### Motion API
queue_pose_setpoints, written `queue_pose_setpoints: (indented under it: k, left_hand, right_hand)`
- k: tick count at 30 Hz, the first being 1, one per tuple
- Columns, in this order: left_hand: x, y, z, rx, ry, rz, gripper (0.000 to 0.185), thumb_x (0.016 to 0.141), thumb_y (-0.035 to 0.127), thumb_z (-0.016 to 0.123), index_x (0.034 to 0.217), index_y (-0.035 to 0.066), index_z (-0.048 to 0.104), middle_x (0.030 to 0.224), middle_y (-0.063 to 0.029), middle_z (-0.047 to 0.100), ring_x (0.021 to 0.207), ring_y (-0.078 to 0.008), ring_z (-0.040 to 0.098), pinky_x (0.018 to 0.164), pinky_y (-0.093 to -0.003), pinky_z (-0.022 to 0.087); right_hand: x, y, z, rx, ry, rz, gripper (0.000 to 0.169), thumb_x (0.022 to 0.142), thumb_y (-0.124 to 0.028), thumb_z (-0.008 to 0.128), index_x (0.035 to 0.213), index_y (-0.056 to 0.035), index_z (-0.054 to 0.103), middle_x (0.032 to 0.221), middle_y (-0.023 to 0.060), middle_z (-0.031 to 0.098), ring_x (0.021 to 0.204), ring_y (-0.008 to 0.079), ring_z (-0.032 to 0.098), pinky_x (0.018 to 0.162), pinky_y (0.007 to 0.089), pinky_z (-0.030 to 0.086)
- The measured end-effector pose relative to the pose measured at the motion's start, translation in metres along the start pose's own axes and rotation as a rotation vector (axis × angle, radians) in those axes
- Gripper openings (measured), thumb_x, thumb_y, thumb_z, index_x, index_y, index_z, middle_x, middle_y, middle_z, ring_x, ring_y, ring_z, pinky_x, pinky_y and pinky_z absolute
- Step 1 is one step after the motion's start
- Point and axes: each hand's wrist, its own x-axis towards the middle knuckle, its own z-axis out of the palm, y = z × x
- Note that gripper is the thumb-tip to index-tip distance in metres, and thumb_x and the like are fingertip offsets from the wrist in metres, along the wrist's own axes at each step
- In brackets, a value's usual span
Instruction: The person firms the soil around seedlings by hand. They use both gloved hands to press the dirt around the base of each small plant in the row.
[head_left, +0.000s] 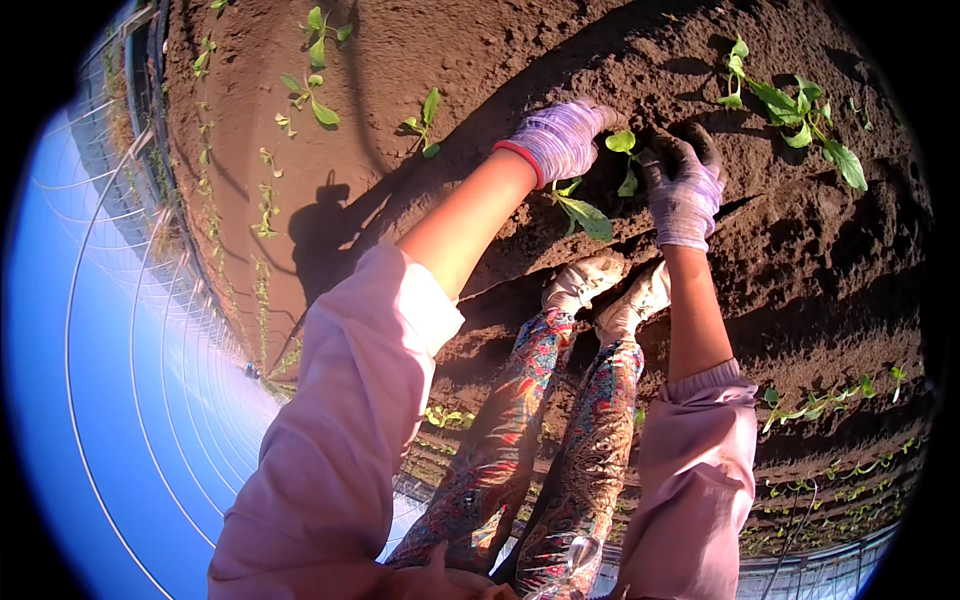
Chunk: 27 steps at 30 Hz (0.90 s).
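Both my hands wear purple knit gloves and reach down to brown soil (480, 187). My left hand (566, 139) presses its fingertips to the ground; whether anything is between them cannot be told. A leafy green seedling (585, 214) lies just below it. Between the hands, a small seedling (622, 146) stands in shadowed soil. My right hand (684, 184), its fingertips dark with dirt, is beside that seedling's right side, with fingers bent towards the soil. Its grip is partly hidden.
Larger seedlings (806, 112) grow at the upper right, and others (311, 94) at the upper left. My pale shoes (589, 279) rest on the furrowed ground below the hands. Metal hoops (71, 315) curve along the left, against the sky.
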Motion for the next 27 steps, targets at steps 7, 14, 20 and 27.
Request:
queue_pose_setpoints:
  k: [7,14,20,27]
  left_hand:
    - [-0.015,0.013,0.012,-0.135,0.029,-0.157,0.055,0.071,0.020,0.065,0.120,0.012,0.041,0.094,-0.0185,0.058,0.089,-0.0334,0.056,0.078,-0.0406,0.045]
    - [-0.012,0.026,0.016,-0.121,0.105,-0.217,0.057,0.072,0.029,0.065,0.119,0.011,0.039,0.094,-0.0180,0.058,0.088,-0.0337,0.056,0.076,-0.0405,0.045]
    - [-0.004,0.027,0.025,-0.191,0.140,-0.279,0.054,0.071,0.026,0.065,0.117,0.008,0.042,0.093,-0.0187,0.059,0.088,-0.0349,0.056,0.076,-0.0414,0.045]
    - [0.007,0.029,0.036,-0.232,0.158,-0.311,0.033,0.070,0.017,0.061,0.100,0.006,0.053,0.084,-0.0174,0.060,0.080,-0.0343,0.057,0.069,-0.0417,0.047]
  right_hand:
    - [0.006,0.006,-0.001,0.067,-0.044,0.019,0.030,0.069,-0.021,0.067,0.098,-0.0157,0.062,0.122,0.0121,0.043,0.111,0.0324,0.041,0.093,0.0394,0.035]
    - [0.005,0.047,-0.010,0.197,-0.032,-0.017,0.040,0.069,-0.005,0.058,0.109,-0.0122,0.055,0.106,0.0183,0.049,0.094,0.0331,0.054,0.080,0.0370,0.047]
    - [0.010,0.024,-0.011,0.036,-0.249,-0.084,0.030,0.073,-0.018,0.061,0.103,-0.0164,0.057,0.101,0.0178,0.053,0.086,0.0361,0.056,0.072,0.0421,0.047]
    - [0.020,0.012,0.004,-0.091,-0.347,-0.060,0.031,0.072,-0.018,0.061,0.102,-0.0139,0.055,0.104,0.0206,0.052,0.086,0.0357,0.057,0.072,0.0415,0.048]
